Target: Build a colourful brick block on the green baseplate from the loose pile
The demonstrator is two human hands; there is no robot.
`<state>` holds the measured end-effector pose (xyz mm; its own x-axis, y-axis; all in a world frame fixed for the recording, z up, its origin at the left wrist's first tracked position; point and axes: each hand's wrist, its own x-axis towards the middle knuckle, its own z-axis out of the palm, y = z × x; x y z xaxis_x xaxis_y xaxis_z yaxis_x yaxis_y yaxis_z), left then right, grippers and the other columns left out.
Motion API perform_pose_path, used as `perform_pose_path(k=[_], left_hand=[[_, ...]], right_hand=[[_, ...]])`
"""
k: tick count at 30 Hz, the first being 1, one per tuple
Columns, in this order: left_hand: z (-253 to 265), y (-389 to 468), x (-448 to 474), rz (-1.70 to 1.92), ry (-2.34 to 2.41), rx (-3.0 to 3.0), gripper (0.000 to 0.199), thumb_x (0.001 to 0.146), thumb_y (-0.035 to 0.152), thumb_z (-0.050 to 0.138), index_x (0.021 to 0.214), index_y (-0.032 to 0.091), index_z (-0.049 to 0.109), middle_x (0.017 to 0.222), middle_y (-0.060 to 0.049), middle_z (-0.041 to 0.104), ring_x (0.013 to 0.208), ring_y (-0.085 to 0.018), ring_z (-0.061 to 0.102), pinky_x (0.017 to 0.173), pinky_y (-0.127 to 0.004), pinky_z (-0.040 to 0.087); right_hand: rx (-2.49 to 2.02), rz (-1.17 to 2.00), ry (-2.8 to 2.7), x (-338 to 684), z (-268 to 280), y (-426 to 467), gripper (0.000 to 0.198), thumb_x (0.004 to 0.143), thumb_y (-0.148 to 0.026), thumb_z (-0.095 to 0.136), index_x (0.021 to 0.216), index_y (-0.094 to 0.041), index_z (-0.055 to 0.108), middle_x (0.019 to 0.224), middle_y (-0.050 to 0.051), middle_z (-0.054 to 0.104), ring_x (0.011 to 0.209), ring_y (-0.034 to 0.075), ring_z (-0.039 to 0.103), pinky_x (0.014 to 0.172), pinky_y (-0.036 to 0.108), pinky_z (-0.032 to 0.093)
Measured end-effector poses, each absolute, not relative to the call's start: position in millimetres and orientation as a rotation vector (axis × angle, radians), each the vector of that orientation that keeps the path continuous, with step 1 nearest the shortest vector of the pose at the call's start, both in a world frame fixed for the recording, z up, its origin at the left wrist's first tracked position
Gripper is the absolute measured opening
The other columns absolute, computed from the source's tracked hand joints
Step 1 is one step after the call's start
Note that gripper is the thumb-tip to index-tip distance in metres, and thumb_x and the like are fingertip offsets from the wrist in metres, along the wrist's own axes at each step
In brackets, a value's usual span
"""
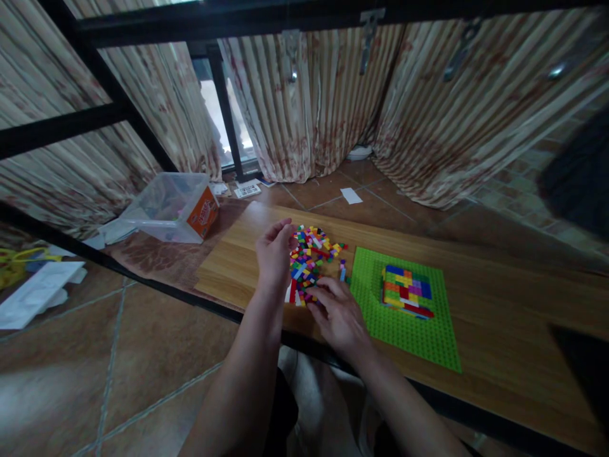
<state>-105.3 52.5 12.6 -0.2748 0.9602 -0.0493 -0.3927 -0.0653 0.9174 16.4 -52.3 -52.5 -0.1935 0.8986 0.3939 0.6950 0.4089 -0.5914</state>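
A loose pile of small toy building bricks in many colours lies on the wooden table. At the pile's left side I hold my left hand raised, thumb and fingers curled together in a pinch; what is between them is hidden. My right hand reaches to the near edge of the pile, its fingers bent and slightly apart among the bricks. Right of it lies a green baseplate, bearing a flat multicoloured brick build. A few joined bricks lie between the pile and the baseplate.
A clear plastic box with an orange label stands beyond the wooden table on the left. A dark metal frame crosses overhead and left. White moulded trays lie far left; striped curtains hang behind.
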Motion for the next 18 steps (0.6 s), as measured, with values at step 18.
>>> perform_pose_path(k=[18], left_hand=[[17, 48, -101, 1.49, 1.05, 0.759, 0.02, 0.061, 0.021, 0.07, 0.08, 0.013, 0.067, 0.069, 0.001, 0.064, 0.054, -0.004, 0.052, 0.053, -0.016, 0.039]], right_hand=[[-1.497, 0.266, -2.052, 5, -48, -37, 0.017, 0.09, -0.015, 0.051, 0.094, -0.021, 0.067, 0.114, 0.009, 0.061, 0.103, 0.025, 0.051, 0.091, 0.042, 0.047]])
